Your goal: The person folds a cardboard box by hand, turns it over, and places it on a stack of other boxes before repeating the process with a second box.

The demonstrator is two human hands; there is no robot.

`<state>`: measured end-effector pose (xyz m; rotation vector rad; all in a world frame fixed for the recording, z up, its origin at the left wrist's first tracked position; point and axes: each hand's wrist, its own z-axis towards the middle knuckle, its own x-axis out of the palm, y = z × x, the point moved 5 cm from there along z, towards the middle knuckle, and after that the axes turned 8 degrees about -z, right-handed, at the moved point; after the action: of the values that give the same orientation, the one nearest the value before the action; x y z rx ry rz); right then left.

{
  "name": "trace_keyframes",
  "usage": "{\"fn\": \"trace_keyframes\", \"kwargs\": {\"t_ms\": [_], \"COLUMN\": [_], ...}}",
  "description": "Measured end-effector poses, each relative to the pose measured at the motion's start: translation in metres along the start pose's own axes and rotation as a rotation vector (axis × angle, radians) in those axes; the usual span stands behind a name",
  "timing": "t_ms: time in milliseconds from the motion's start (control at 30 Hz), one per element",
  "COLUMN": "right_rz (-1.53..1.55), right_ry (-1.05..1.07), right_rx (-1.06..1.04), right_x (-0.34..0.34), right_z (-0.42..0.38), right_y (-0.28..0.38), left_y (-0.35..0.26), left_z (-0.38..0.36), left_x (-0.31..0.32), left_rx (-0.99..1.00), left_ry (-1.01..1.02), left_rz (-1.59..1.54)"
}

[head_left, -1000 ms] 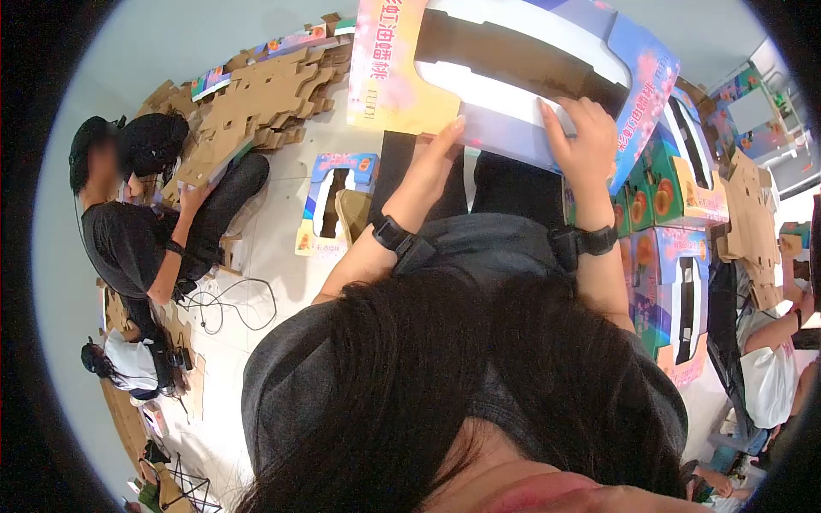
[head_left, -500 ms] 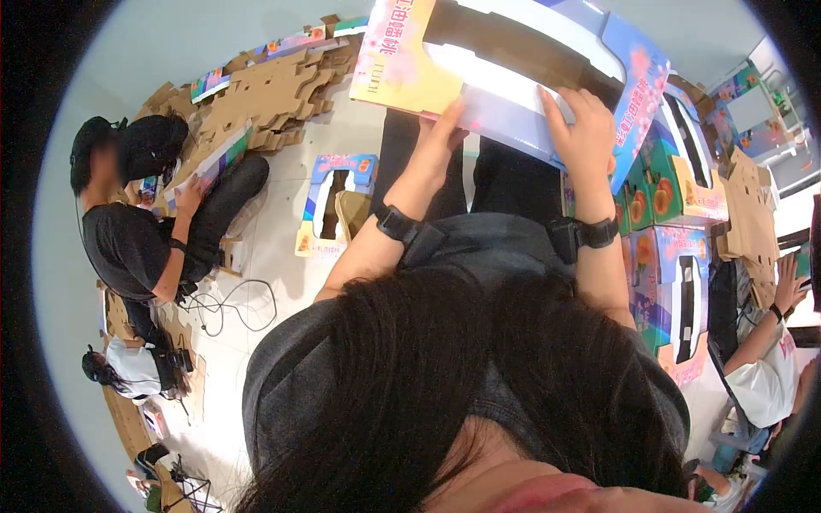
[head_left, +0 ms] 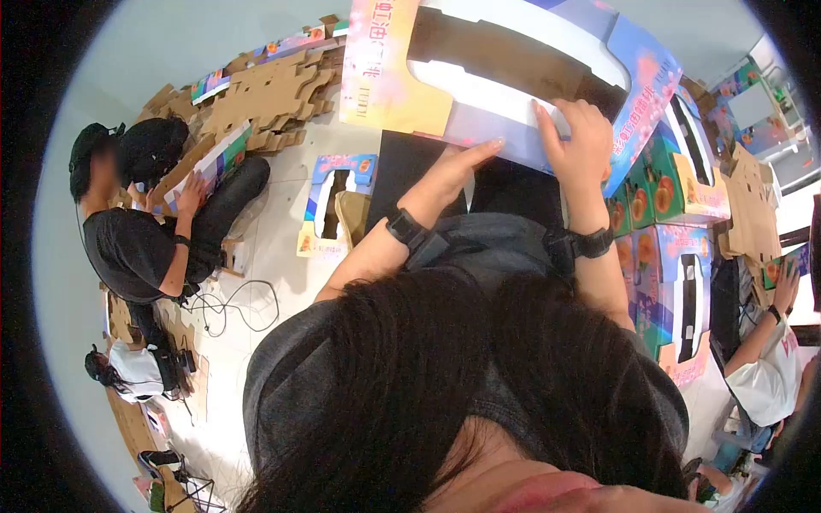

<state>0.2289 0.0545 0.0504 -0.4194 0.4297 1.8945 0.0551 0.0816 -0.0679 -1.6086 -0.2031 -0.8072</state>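
Observation:
A printed cardboard fruit carton (head_left: 393, 90) is tilted up in front of me, with an oblong opening in its top and white flaps along it. My right hand (head_left: 581, 141) grips its near edge by the right corner; the thumb and fingers lie over the white flap. Below the near panel is my left hand (head_left: 453, 175), fingers stretched out toward the right, the tips touching the panel's lower part. Some left fingers are hidden. Black bands circle both wrists.
Finished cartons (head_left: 684, 291) are stacked at my right, and one carton (head_left: 333, 205) stands on the floor at left. Flat cardboard (head_left: 256, 94) lies behind. A co-worker (head_left: 128, 239) at left handles a carton piece; another person (head_left: 770, 359) works at right. A cable (head_left: 239, 308) loops on the floor.
The carton has shifted slightly left and toward me. My left hand has slid right along its near panel, its fingers straightening. My right hand keeps its place on the flap.

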Motion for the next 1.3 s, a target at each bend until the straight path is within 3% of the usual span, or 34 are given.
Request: {"fn": "trace_keyframes", "kwargs": {"t_ms": [200,400,600,733,833,1033,1167,1300], "right_rz": [-0.025,-0.019,-0.046,-0.230,-0.188,0.028,0.175,-0.059], "right_ry": [0.040,-0.088,0.018,0.184,0.136,0.232,-0.014,-0.262], "right_rx": [-0.031,-0.169,-0.165,-0.147,-0.123,-0.116,-0.108,-0.084], "right_x": [-0.003,-0.030,-0.015,0.002,-0.002,-0.009,-0.031,-0.065], "right_z": [-0.002,0.003,-0.002,-0.009,-0.005,-0.002,0.015,0.049], "right_y": [0.012,0.016,0.004,0.014,0.022,0.013,-0.004,-0.003], "left_y": [0.003,0.005,0.004,0.002,0.004,0.004,0.015,0.014], "left_z": [-0.003,0.003,0.006,0.006,0.005,0.003,0.007,0.005], "left_x": [-0.013,-0.019,-0.017,-0.017,-0.019,-0.017,-0.028,-0.025], "left_rx": [0.092,0.149,0.176,0.210,0.181,0.155,0.145,0.082], "left_ry": [-0.041,-0.037,-0.061,-0.037,-0.051,-0.047,-0.068,-0.020], "left_rz": [0.019,0.017,-0.028,-0.031,-0.061,-0.034,0.053,0.057]}}
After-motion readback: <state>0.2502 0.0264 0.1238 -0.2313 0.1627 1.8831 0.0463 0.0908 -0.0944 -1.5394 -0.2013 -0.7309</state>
